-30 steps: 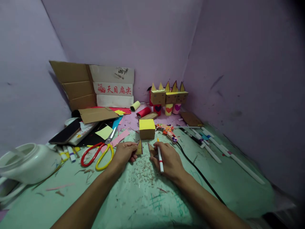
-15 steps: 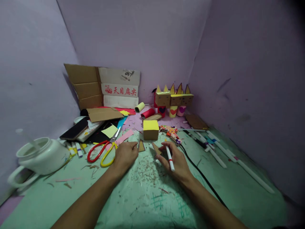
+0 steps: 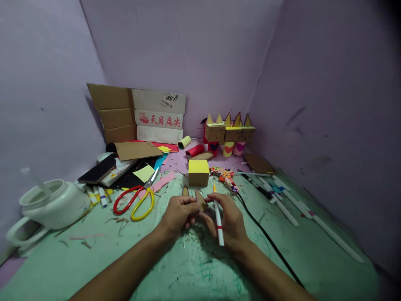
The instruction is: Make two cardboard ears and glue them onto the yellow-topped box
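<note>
A small pointed cardboard piece [image 3: 201, 201] is pinched in my left hand [image 3: 179, 215], raised a little off the table. My right hand [image 3: 231, 219] is closed round a white marker [image 3: 219, 219] with a red band, its yellow-orange tip pointing away from me. The fingers of that hand are close beside the cardboard piece; whether they touch it I cannot tell. Behind my left hand a second pointed piece [image 3: 185, 190] with a dark edge shows only its upper part. Just beyond stands a small cardboard box [image 3: 198, 179] with a yellow top.
Red-and-yellow-handled scissors [image 3: 142, 200] lie left of my hands, near a white teapot [image 3: 58, 207]. A patterned glue gun [image 3: 227, 177] with a black cord lies to the right, beside several white paper rods [image 3: 335, 236]. Cardboard-headed figures [image 3: 232, 136] stand at the back.
My left hand has moved right and taken hold of the pointed piece that was in my right hand. The right hand has come slightly nearer me, still holding the marker.
</note>
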Motion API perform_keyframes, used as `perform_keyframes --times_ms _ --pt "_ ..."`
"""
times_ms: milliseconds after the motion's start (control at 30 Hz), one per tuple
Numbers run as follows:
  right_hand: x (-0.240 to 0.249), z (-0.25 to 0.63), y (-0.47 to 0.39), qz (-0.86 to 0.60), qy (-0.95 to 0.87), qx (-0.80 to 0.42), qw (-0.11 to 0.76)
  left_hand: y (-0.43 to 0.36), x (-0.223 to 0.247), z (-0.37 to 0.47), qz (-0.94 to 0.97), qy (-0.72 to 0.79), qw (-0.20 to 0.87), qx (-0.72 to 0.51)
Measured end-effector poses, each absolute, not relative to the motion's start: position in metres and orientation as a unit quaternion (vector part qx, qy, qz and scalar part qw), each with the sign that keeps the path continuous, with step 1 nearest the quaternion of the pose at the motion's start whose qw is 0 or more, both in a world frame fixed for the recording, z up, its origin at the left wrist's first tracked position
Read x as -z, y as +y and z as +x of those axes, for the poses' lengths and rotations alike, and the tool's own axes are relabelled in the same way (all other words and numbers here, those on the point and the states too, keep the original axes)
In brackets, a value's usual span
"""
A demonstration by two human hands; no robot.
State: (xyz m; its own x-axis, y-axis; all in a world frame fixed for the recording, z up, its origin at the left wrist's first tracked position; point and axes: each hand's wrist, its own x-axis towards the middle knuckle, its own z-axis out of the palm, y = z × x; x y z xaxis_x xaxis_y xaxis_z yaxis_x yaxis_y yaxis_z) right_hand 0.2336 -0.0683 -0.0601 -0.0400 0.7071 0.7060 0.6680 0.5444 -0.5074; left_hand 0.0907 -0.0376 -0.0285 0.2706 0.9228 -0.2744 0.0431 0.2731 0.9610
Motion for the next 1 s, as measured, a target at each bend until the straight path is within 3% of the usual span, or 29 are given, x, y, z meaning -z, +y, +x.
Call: perform_keyframes --times_ms 267,500,633,1000 --pt "0.057 0.233 -0.070 -0.447 -0.735 -0.059 0.506 -0.036 0.034 0.091 0.482 0.516 0.619 -0.344" --pt "0.054 0.246 -0.068 -0.479 -0.481 -0.310 0.666 -0.034 0.034 0.093 0.501 0.504 0.639 -0.294" --pt "0.053 0.246 -0.066 -0.456 -0.427 -0.405 0.667 -0.035 0.034 0.094 0.504 0.506 0.636 -0.291" --pt "0.065 0.240 -0.061 -0.461 -0.540 -0.302 0.636 -0.033 0.034 0.093 0.517 0.494 0.642 -0.276"
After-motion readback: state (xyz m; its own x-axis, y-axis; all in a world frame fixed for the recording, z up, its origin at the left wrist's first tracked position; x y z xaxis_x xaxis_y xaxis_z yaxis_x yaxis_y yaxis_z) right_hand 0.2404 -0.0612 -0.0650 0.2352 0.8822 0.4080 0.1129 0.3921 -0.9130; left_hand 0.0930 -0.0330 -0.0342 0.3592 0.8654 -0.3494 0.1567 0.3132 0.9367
